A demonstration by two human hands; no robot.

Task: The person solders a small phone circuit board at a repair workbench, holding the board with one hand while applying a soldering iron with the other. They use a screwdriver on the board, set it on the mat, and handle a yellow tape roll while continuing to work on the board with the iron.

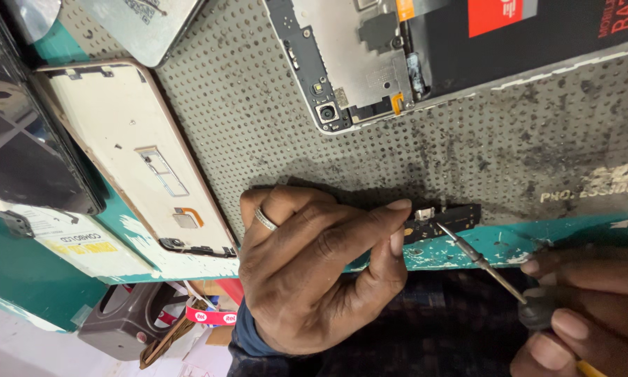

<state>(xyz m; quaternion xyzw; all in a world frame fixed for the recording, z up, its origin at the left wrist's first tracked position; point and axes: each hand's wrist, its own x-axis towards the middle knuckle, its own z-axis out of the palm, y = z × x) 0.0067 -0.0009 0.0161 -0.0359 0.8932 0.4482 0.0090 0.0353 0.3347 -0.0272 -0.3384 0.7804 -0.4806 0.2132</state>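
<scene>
Left hand [314, 269] of mine pins the small black circuit board [443, 220] at lower centre while my right hand [586, 307], lower right, grips one thin metal screwdriver [482, 262] touching it; one opened phone [370, 59] waits above, its one cream back cover [129, 157] off at left.

red label [501, 14] on black battery [537, 42]

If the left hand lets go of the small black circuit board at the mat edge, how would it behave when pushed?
The small black circuit board looks thin and flat, so probably light and likely to slide on the dotted mat. It lies at the edge, so it may fall. The left hand pins it while the screwdriver touches it.
</scene>
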